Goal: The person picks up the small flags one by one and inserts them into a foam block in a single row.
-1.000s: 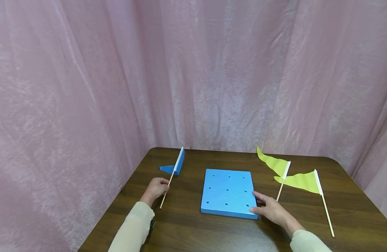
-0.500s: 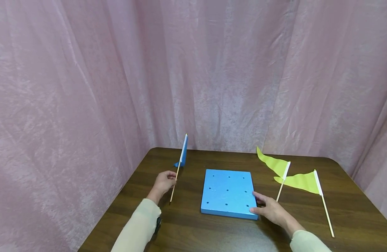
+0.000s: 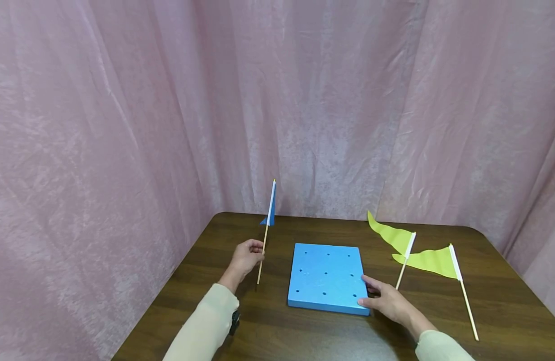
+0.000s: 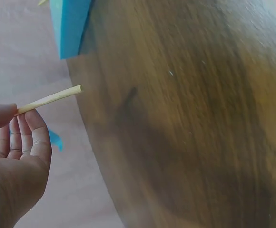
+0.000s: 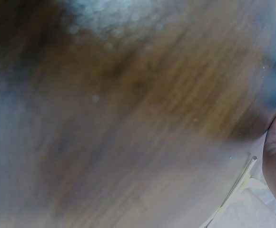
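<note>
Pink curtain (image 3: 124,125) encloses dark wooden table (image 3: 304,336).

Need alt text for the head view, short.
A person's left hand holds a small blue flag upright by its stick, while the right hand rests against a blue foam board with holes. Two yellow flags lie on the wooden table before a pink curtain.

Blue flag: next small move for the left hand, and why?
Probably carry the blue flag rightward over the blue foam board and lower its stick toward a hole. The left hand holds the stick near-upright, beside the board, while the right hand rests against the board's right edge.
</note>
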{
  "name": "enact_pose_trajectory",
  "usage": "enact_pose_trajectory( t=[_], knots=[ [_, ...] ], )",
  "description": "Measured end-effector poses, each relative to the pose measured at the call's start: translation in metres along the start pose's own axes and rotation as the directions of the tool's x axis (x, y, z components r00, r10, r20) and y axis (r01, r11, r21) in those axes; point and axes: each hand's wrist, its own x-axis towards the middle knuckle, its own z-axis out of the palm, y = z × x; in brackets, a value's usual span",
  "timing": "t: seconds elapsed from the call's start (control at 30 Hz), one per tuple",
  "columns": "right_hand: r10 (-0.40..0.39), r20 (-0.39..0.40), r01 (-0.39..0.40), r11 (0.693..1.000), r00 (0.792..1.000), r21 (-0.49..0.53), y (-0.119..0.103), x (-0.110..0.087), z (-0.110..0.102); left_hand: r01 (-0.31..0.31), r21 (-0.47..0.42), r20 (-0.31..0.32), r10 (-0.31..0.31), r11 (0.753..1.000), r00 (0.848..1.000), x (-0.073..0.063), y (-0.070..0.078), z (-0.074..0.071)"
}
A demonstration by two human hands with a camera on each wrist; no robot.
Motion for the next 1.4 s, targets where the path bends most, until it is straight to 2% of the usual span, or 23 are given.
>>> enact_pose_trajectory(
  t=[0.37,0.73,1.1,1.4],
  knots=[
    [-0.002,-0.008,0.002,1.0,1.0,0.007,0.0,-0.001,-0.001,-0.034,-0.028,0.047,0.035,0.999,0.998,-0.004,0.016,0.017],
    [-0.012,-0.009,0.012,1.0,1.0,0.014,0.0,-0.002,0.0,-0.074,-0.097,0.055,0.079,0.993,0.995,-0.01,0.027,0.03],
    [-0.017,-0.011,0.017,1.0,1.0,0.01,-0.001,-0.003,0.001,-0.047,-0.165,0.126,0.068,0.985,0.99,-0.02,0.036,0.044],
    [-0.015,-0.017,0.015,1.0,1.0,0.012,-0.001,-0.003,0.001,-0.047,-0.167,0.153,0.073,0.985,0.985,-0.027,0.037,0.051]
  ],
)
